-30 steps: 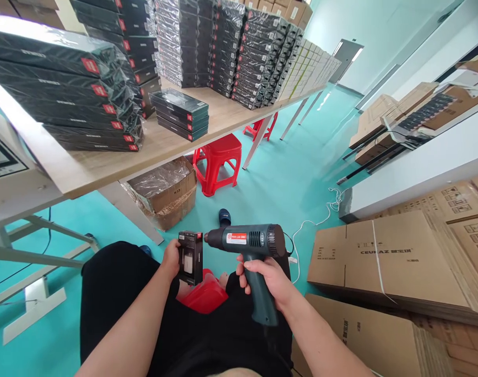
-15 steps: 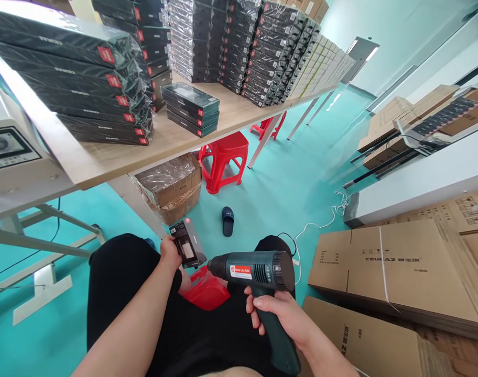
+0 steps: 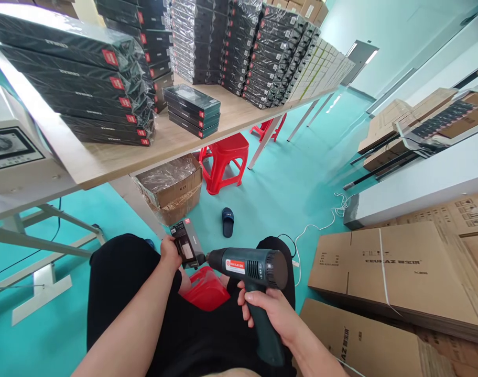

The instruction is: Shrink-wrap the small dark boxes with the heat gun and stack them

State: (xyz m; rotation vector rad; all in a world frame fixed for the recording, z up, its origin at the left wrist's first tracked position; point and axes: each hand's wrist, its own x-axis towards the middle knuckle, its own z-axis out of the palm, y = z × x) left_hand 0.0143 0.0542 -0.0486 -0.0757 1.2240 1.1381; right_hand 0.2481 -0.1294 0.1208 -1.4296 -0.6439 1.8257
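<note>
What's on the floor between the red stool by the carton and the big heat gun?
In the head view, a dark blue slipper lies between the red stool and the heat gun.

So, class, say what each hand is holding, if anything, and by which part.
The left hand holds a box by its left edge, as pictured; the right hand holds a heat gun by its handle.

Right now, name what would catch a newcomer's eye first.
Probably the dark green heat gun in the right hand, its nozzle pointed toward the small black box in the left hand. Next, the stacks of wrapped black boxes on the wooden table, and the red plastic stool beside the carton.
</note>
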